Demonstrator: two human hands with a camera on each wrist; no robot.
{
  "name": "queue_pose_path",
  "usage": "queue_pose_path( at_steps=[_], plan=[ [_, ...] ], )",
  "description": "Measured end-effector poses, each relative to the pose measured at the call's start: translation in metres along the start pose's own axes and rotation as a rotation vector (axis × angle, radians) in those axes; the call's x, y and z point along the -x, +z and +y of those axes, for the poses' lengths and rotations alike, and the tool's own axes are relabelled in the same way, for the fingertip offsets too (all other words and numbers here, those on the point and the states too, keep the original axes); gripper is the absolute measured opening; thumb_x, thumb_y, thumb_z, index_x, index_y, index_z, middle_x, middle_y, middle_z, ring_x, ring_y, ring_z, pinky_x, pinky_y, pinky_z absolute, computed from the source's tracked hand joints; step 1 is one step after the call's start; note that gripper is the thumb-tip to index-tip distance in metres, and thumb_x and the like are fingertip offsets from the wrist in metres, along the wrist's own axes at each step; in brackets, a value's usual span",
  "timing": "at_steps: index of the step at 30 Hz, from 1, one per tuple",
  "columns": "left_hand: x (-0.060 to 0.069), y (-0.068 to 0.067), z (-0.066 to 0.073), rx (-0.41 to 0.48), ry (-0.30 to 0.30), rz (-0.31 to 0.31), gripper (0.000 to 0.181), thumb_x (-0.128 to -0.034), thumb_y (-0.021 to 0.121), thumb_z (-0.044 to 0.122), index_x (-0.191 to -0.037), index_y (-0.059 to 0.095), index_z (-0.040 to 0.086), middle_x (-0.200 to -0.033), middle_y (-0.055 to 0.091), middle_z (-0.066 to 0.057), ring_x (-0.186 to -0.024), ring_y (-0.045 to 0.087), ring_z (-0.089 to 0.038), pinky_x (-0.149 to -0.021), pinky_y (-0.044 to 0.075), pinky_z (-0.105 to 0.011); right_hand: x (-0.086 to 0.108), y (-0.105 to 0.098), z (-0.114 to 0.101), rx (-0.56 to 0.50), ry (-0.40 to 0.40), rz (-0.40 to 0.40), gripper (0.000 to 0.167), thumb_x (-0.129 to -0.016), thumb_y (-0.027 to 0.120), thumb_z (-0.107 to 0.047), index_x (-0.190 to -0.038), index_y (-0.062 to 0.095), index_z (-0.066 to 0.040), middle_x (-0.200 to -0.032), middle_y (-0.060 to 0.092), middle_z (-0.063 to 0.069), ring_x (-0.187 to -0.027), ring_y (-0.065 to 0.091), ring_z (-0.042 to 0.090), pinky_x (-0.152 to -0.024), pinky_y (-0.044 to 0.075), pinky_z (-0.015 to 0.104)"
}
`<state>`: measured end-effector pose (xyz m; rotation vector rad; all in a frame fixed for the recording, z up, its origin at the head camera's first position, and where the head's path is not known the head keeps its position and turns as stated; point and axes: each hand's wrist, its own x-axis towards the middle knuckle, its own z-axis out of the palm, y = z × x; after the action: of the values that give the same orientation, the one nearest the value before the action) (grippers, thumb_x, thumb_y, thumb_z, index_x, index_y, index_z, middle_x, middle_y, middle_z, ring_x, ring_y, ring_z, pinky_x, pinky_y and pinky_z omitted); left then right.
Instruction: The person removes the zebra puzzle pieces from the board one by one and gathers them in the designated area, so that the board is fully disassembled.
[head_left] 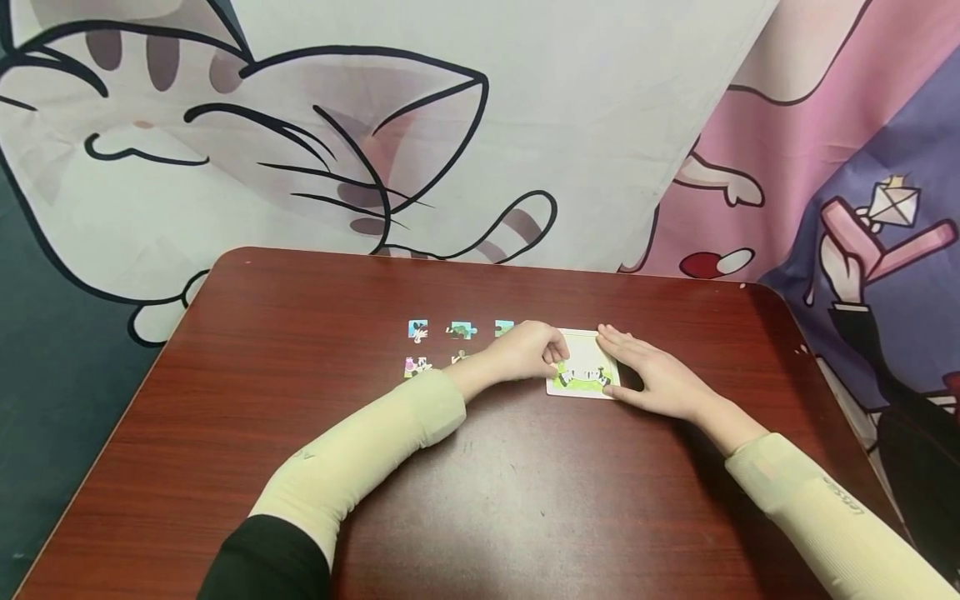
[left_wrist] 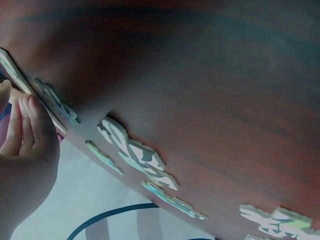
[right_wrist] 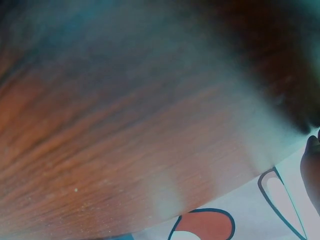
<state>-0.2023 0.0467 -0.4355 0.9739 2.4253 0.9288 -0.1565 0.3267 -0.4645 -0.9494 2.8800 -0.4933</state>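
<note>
A white board (head_left: 588, 346) with a green and black picture along its lower part lies flat on the table. My left hand (head_left: 521, 350) is over its left edge with fingers bent inward; whether a small piece is between the fingertips cannot be told. In the left wrist view the left hand (left_wrist: 30, 135) is beside the board's edge (left_wrist: 17, 75). My right hand (head_left: 660, 379) rests along the board's right edge, fingers extended and thumb at the lower corner. Left of the board lie several puzzle pieces (head_left: 462, 330), partly hidden by the left forearm.
The reddish-brown table (head_left: 480, 517) ends at a rounded back edge. Behind it hangs a white cloth (head_left: 615, 125) with a cartoon cat, and to the right a pink and purple cloth (head_left: 795, 150). Someone's dark-clothed limb (head_left: 915, 467) shows at the right.
</note>
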Motion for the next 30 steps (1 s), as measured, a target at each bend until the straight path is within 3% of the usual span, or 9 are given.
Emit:
queue_pose_path(
  at_steps=[5, 14, 30],
  plan=[
    [-0.003, 0.005, -0.001, -0.047, -0.003, -0.026, 0.026, -0.0887, 0.086, 0.011, -0.112, 0.077, 0.005, -0.107, 0.078, -0.004, -0.092, 0.068, -0.012, -0.080, 0.051, -0.016, 0.000, 0.000, 0.000, -0.005, -0.006, 0.005, 0.086, -0.090, 0.084, -0.028, -0.160, 0.043, -0.001, -0.168, 0.041, 0.020, -0.154, 0.042, 0.042, -0.131, 0.028, 0.045],
    [-0.003, 0.010, 0.002, -0.144, -0.018, -0.020, 0.028, -0.0880, 0.089, 0.020, -0.112, 0.078, 0.010, -0.108, 0.076, 0.000, -0.090, 0.060, -0.007, -0.079, 0.048, -0.017, 0.001, 0.001, 0.001, -0.009, -0.002, 0.011, 0.086, -0.091, 0.083, -0.029, -0.161, 0.043, -0.003, -0.169, 0.041, 0.019, -0.155, 0.041, 0.041, -0.133, 0.025, 0.043],
    [-0.003, 0.009, 0.003, -0.158, -0.021, -0.016, 0.029, -0.0878, 0.089, 0.020, -0.113, 0.078, 0.011, -0.108, 0.077, 0.000, -0.096, 0.064, -0.010, -0.083, 0.050, -0.019, -0.011, 0.004, -0.006, -0.030, -0.049, 0.039, 0.080, -0.094, 0.080, -0.030, -0.160, 0.045, -0.002, -0.168, 0.041, 0.018, -0.156, 0.040, 0.038, -0.134, 0.023, 0.038]
  ],
)
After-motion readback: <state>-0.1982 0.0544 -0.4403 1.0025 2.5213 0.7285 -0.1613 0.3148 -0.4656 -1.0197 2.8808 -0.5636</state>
